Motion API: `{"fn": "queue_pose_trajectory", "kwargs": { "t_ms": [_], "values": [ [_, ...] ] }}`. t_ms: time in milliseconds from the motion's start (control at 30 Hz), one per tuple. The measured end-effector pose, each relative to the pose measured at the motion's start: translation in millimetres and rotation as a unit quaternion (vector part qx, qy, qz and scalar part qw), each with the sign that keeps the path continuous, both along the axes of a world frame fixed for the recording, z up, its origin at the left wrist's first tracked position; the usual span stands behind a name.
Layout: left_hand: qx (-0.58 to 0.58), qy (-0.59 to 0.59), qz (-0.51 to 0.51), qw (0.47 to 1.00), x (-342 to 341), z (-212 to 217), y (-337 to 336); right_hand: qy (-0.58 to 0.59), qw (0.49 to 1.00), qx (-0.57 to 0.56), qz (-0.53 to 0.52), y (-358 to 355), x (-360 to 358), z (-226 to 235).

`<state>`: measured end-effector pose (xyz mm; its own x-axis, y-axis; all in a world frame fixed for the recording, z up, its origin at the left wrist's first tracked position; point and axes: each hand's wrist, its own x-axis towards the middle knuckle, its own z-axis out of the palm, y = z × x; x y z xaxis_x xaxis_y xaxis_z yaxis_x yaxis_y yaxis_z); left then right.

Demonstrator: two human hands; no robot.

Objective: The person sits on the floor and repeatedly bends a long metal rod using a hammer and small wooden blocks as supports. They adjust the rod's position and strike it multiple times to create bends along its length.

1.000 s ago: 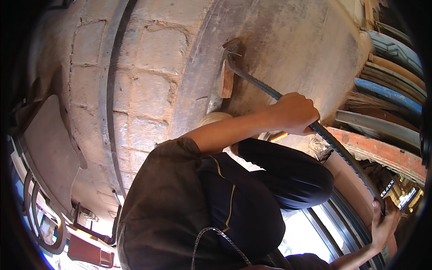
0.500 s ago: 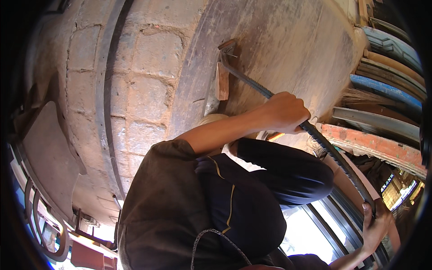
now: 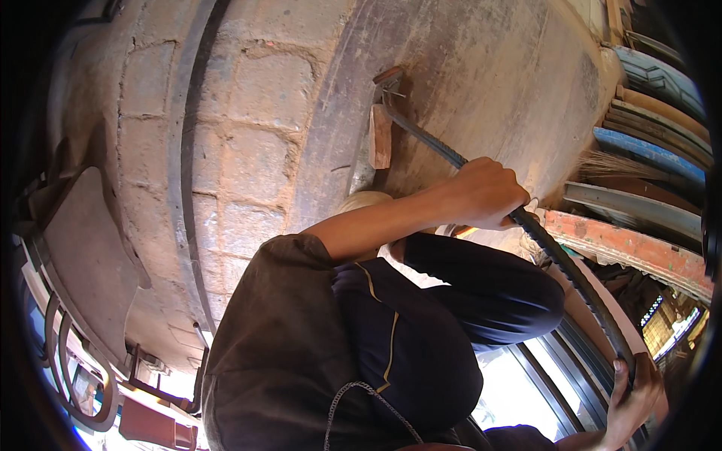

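Observation:
A long ribbed steel bar (image 3: 560,259) slants from the upper middle down to the lower right. My left hand (image 3: 490,192) is wrapped round it about midway, with the arm stretched across my body. At the lower right my right hand (image 3: 638,395) grips its near end, the thumb lying along the bar. The bar's far end is bent and meets a small brown wooden piece (image 3: 389,77) and a reddish wooden block (image 3: 380,137). A thin nail-like piece sticks out there; how the bar's tip engages the wood is too small to tell.
Worn brown boarding (image 3: 481,83) and a block-paved surface (image 3: 259,154) lie beyond my arms. Stacked boards, one orange-red (image 3: 632,244) and one blue (image 3: 650,150), line the right side. A brown chair-like panel (image 3: 90,263) stands at left. My navy trouser legs (image 3: 496,293) are bent below.
The whole view has shifted slightly, so things sit a little farther right. My right hand and the bar's near end are slightly lower. Both hands keep their hold on the bar.

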<state>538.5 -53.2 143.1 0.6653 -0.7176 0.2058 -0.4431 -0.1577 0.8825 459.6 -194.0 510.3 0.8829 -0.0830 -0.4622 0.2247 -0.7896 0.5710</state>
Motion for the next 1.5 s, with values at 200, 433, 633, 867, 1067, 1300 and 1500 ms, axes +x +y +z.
{"fn": "queue_pose_trajectory", "kwargs": {
  "t_ms": [200,433,633,867,1067,1300,1500],
  "values": [
    [-0.034,-0.001,0.022,0.999,-0.2,-8.0,-0.9,0.022,0.999,0.003,-0.028,1.6,1.2,-1.2],
    [0.012,0.012,-0.046,0.999,5.8,-3.2,7.8,0.063,0.997,-0.05,-0.016,-1.4,-7.5,2.4],
    [-0.026,-0.04,-0.026,0.999,-25.6,-30.8,3.9,0.169,0.954,0.014,-0.246,36.2,-21.7,-1.4],
    [-0.064,-0.085,-0.016,0.994,-16.9,-21.8,13.4,0.26,0.904,0.235,-0.246,17.7,-10.7,34.6],
    [-0.081,-0.098,-0.015,0.992,-32.1,-35.5,11.9,0.226,0.822,0.289,-0.435,2.9,-32.2,5.6],
    [-0.116,-0.181,-0.018,0.976,-73.5,-55.0,14.1,0.104,0.773,0.357,-0.513,10.4,-156.9,-50.9],
    [-0.108,-0.174,-0.018,0.979,-75.1,-55.3,14.9,0.049,0.776,0.354,-0.519,15.2,-161.4,-48.7]
  ]
}}
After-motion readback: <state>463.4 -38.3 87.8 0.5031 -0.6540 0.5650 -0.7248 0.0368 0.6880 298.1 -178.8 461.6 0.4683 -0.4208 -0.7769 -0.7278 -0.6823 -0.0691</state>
